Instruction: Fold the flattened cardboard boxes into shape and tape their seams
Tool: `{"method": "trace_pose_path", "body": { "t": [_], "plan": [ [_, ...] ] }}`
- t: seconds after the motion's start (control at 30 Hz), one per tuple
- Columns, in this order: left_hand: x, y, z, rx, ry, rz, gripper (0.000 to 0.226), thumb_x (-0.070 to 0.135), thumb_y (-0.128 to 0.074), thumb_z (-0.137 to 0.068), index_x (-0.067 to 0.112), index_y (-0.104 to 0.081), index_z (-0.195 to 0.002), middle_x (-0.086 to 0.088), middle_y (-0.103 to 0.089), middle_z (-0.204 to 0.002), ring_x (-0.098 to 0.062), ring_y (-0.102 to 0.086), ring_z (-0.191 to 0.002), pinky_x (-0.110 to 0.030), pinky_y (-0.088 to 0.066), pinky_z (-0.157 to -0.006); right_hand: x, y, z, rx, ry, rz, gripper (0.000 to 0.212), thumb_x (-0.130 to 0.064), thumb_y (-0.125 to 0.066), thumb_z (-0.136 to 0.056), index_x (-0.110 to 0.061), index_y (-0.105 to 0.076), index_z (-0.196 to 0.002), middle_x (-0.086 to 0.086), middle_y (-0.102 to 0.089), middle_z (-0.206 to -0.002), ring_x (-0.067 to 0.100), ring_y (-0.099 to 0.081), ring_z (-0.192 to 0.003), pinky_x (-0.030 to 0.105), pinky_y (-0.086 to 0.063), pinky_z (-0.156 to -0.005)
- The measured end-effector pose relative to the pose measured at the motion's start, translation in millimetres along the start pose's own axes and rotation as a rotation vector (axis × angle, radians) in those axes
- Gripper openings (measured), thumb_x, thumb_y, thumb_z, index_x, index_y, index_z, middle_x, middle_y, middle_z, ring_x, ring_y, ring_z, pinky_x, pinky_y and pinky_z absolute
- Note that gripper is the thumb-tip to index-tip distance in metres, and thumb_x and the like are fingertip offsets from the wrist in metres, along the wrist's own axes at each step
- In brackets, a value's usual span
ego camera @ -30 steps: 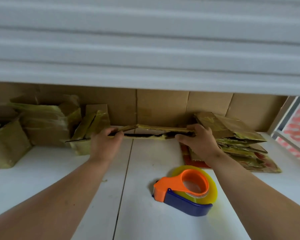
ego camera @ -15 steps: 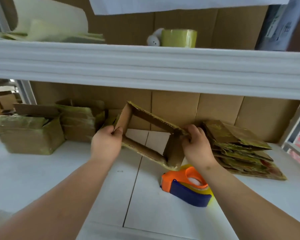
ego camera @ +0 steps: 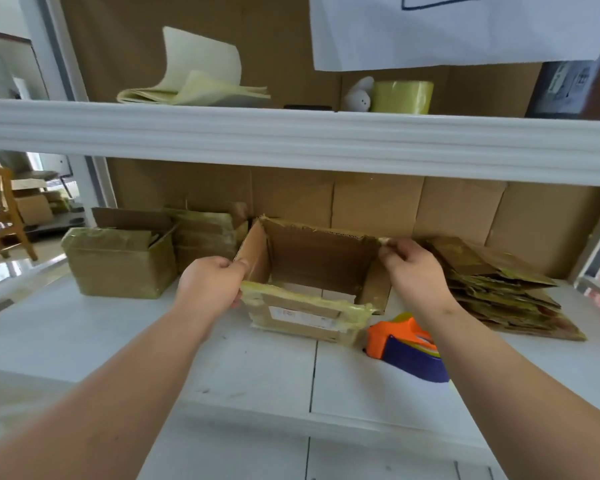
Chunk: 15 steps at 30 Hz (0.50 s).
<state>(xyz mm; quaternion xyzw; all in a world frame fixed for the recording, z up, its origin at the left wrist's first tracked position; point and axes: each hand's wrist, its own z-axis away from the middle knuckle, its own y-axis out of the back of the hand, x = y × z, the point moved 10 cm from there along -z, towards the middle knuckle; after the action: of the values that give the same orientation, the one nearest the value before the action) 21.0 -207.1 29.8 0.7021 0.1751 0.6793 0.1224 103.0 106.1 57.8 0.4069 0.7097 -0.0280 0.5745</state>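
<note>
White table (ego camera: 84,334): carries all the working items, with a seam running front to back near its middle.

Upper shelf (ego camera: 291,133): white, spans the whole view above the table; holds loose pale sheets (ego camera: 194,81) at 11 o'clock and a roll of yellowish tape (ego camera: 402,97) at 1 o'clock beside a small white figure (ego camera: 359,95).

Cardboard backing (ego camera: 378,206): brown panels lining the back behind the table.

Stack of flattened boxes (ego camera: 499,289): at 3 o'clock on the table, worn and taped over, just beside the right hand.

Folded boxes (ego camera: 118,265): at 9 o'clock, two or more, wrapped in yellowish tape, standing against the backing.

Open box (ego camera: 312,268): centre of the table, pulled into a rectangular tube, the table showing through it; its near wall bears yellowish tape and a label.

Tape dispenser (ego camera: 406,348): orange and dark blue, at 5 o'clock of the open box, just beside its near right corner.

Left hand (ego camera: 210,285): clamped on the box's near left corner.

Right hand (ego camera: 413,268): fingers pinching the far right corner's top edge.
</note>
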Motion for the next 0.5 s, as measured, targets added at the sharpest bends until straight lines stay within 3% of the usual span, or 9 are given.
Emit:
{"method": "trace_pose_path", "body": {
  "t": [0.13, 0.27, 0.4, 0.5],
  "plan": [
    [-9, 27, 1, -0.027, -0.011, -0.003, 0.02, 0.026, -0.055, -0.097, 0.017, -0.07, -0.087, -0.013, -0.068, -0.074, -0.034, -0.071, -0.081, -0.048, -0.061, -0.08, -20, -15, 22, -0.019, -0.001, -0.059, 0.035, -0.027, -0.055, -0.101, -0.019, -0.056, -0.135, -0.005, -0.059, -0.116, 0.012, -0.053, -0.105, 0.024, -0.039, -0.085],
    [-16, 39, 6, -0.051, -0.037, -0.039, 0.016, 0.02, -0.054, -0.096, 0.018, -0.066, -0.106, -0.011, -0.069, -0.081, -0.025, -0.068, -0.072, -0.042, -0.062, -0.075, -25, -32, 39, -0.034, -0.032, -0.109, 0.044, -0.025, -0.062, -0.097, -0.024, -0.047, -0.139, -0.007, -0.055, -0.119, 0.012, -0.051, -0.105, 0.019, -0.041, -0.077],
    [-18, 42, 12, -0.088, -0.048, -0.028, 0.032, 0.022, -0.055, -0.096, 0.025, -0.057, -0.128, -0.006, -0.069, -0.089, -0.018, -0.066, -0.064, -0.035, -0.063, -0.067, -19, -31, 43, 0.02, -0.086, -0.19, 0.043, -0.02, -0.066, -0.094, -0.02, -0.048, -0.133, -0.002, -0.059, -0.115, 0.018, -0.057, -0.107, 0.028, -0.046, -0.085],
    [-11, 43, 13, -0.113, -0.072, 0.006, 0.04, 0.024, -0.055, -0.096, 0.031, -0.051, -0.136, -0.004, -0.068, -0.093, -0.016, -0.065, -0.061, -0.034, -0.063, -0.065, -14, -29, 38, 0.01, -0.152, -0.269, 0.036, -0.022, -0.068, -0.092, -0.02, -0.054, -0.125, 0.005, -0.063, -0.117, 0.026, -0.06, -0.11, 0.043, -0.052, -0.097]
  ]
}}
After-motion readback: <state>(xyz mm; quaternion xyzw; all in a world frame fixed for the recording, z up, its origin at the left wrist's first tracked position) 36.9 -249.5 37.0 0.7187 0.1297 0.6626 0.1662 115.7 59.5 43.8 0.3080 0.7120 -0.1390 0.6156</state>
